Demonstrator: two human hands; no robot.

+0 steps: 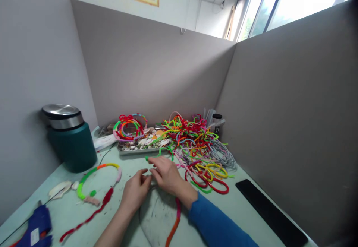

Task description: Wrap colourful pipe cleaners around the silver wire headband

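Left hand (137,191): low and centre on the desk (125,165), fingers curled, thumb and forefinger tips aimed at the other hand.
Right hand (167,174): palm down, fingers stretched leftward, its tips right against the left's; whether anything was nipped between them could not be told.
Sleeve (215,226): blue, on the right arm only.
Pink-and-orange pipe cleaner (175,221): came out from beneath the right wrist and ran toward the near edge, across the grey mat (158,217).
Green pipe cleaner (158,153): just beyond the right fingertips.
Colourful arc (95,172): left of the hands, flat, open side toward the viewer.
Red pipe cleaner (89,215): wavy, below the arc.
Pipe cleaner pile (192,139): a big tangle behind and right of the hands.
Metal tray (137,151): behind the hands, full of shells, wrapped hoops (128,126) resting on its far end.
White cord coil (225,155): at the pile's right edge.
Green jug (72,142): steel lid, far left by the partition.
Glue gun (36,228): blue, near-left corner.
Black pad (268,209): flat, on the right.
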